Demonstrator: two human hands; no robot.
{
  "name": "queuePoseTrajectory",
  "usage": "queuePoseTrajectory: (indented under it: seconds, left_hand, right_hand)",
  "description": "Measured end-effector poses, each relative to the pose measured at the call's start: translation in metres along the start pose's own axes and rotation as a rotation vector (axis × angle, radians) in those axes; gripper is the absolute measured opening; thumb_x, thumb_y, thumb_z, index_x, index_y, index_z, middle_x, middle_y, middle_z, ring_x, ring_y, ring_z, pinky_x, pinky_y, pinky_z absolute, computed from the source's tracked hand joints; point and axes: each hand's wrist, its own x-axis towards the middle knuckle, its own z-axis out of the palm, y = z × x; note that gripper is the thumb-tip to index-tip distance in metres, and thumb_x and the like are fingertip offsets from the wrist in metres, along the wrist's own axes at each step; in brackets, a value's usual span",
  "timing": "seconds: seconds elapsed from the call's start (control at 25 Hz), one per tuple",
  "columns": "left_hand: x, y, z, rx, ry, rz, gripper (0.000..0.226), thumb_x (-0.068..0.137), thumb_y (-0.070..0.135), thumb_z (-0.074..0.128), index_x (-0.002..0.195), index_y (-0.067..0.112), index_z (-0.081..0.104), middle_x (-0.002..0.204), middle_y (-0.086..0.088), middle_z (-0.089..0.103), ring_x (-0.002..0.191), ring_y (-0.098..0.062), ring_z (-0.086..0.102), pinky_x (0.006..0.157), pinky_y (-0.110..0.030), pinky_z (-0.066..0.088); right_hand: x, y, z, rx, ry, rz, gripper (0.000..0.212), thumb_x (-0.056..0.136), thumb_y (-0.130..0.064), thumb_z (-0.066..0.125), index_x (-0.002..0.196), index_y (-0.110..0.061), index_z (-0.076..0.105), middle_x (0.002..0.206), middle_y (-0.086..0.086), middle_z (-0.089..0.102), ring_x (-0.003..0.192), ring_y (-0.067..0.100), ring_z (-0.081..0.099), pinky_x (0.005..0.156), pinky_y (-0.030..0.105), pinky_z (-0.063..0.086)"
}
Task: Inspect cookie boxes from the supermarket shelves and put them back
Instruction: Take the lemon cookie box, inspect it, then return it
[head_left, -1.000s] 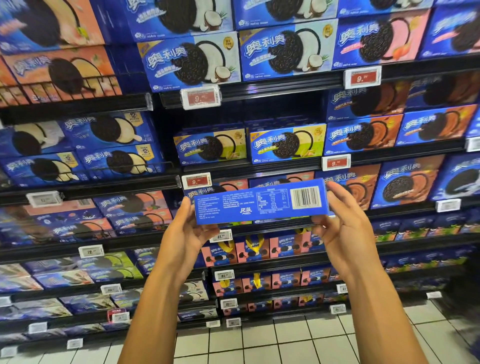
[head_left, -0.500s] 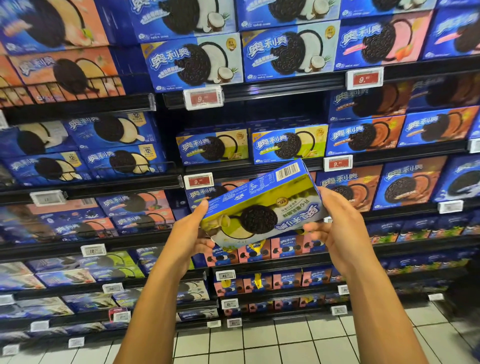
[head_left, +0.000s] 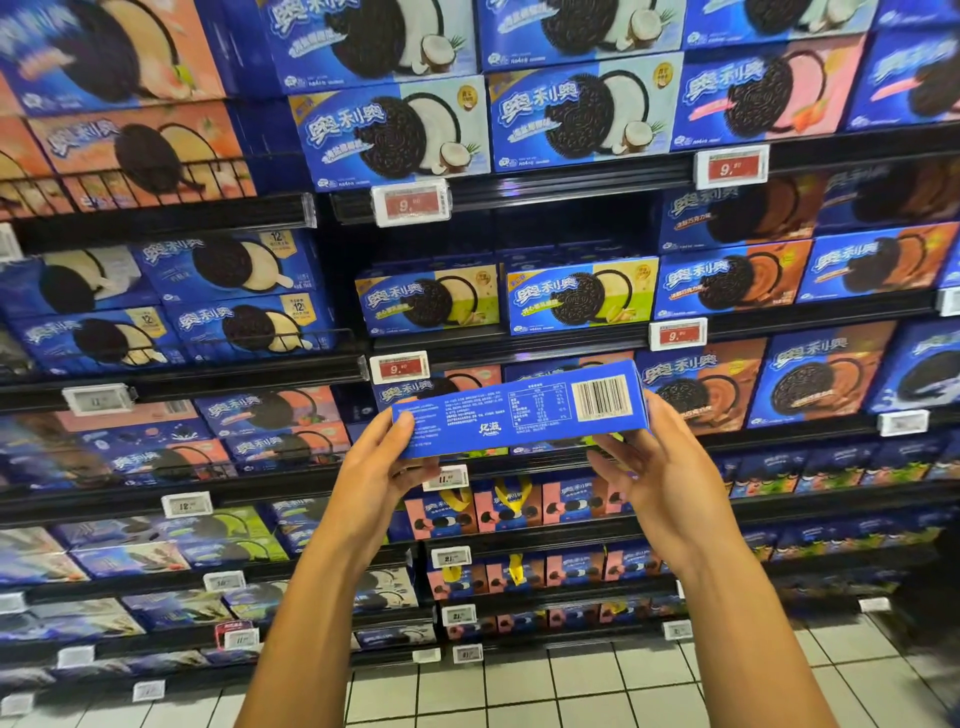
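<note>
You hold the long blue cardboard cookie box (head_left: 519, 410) level in open air before the black supermarket shelves (head_left: 519, 343), barcode edge toward you. Your left hand (head_left: 374, 467) grips its left end, your right hand (head_left: 660, 467) its right end, fingers curled underneath. White tiled floor (head_left: 571, 691) lies below.

Both forearms are bare from the frame's lower edge up to the left hand (head_left: 376, 480) and right hand (head_left: 662, 480); bare wrists and fingers.
</note>
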Motion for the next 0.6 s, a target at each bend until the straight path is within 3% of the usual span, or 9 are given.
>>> queuePoseTrajectory:
  seconds: [0.24, 0.32, 0.44, 0.52, 0.6]
  left_hand:
    - [0.002, -0.003, 0.005, -0.008, -0.019, -0.021, 0.045, 0.086, 0.049, 0.057, 0.121, 0.022, 0.064, 0.104, -0.004, 0.071, 0.086, -0.020, 0.069, 0.074, -0.028, 0.057]
    - [0.002, -0.006, 0.009, 0.020, -0.013, -0.071, 0.051, 0.084, 0.051, 0.057, 0.128, 0.025, 0.060, 0.113, -0.002, 0.071, 0.094, -0.019, 0.071, 0.075, -0.031, 0.059]
    - [0.003, -0.009, 0.020, 0.107, 0.041, -0.148, 0.078, 0.076, 0.056, 0.062, 0.147, 0.034, 0.039, 0.139, 0.009, 0.049, 0.118, -0.013, 0.055, 0.099, -0.044, 0.052]
    - [-0.002, -0.004, 0.034, 0.123, 0.013, -0.141, 0.092, 0.069, 0.066, 0.067, 0.150, 0.042, 0.030, 0.140, 0.016, 0.036, 0.121, -0.005, 0.044, 0.111, -0.048, 0.040]
    - [-0.009, 0.003, 0.047, 0.044, -0.081, -0.088, 0.089, 0.068, 0.073, 0.070, 0.145, 0.048, 0.034, 0.137, 0.027, 0.038, 0.116, 0.010, 0.049, 0.114, -0.047, 0.037]
  right_hand:
    - [0.001, 0.002, 0.001, 0.253, -0.014, 0.035, 0.039, 0.086, -0.045, 0.059, 0.109, -0.017, 0.073, 0.103, 0.011, 0.072, 0.103, 0.032, 0.070, 0.077, 0.042, 0.061]
    - [0.000, -0.001, 0.004, 0.245, -0.019, -0.018, 0.041, 0.086, -0.041, 0.060, 0.114, -0.014, 0.071, 0.104, 0.011, 0.073, 0.102, 0.029, 0.070, 0.077, 0.040, 0.061]
    - [-0.005, -0.002, 0.015, 0.080, -0.023, -0.166, 0.034, 0.087, -0.036, 0.061, 0.114, -0.017, 0.071, 0.106, 0.006, 0.074, 0.095, 0.017, 0.070, 0.077, 0.032, 0.060]
    - [-0.009, 0.002, 0.026, -0.006, -0.007, -0.252, 0.031, 0.086, -0.036, 0.063, 0.112, -0.024, 0.074, 0.112, 0.007, 0.072, 0.097, 0.013, 0.068, 0.080, 0.028, 0.058]
    - [-0.012, 0.005, 0.035, -0.046, 0.025, -0.314, 0.026, 0.085, -0.037, 0.065, 0.108, -0.033, 0.076, 0.112, 0.002, 0.074, 0.101, 0.012, 0.068, 0.084, 0.029, 0.057]
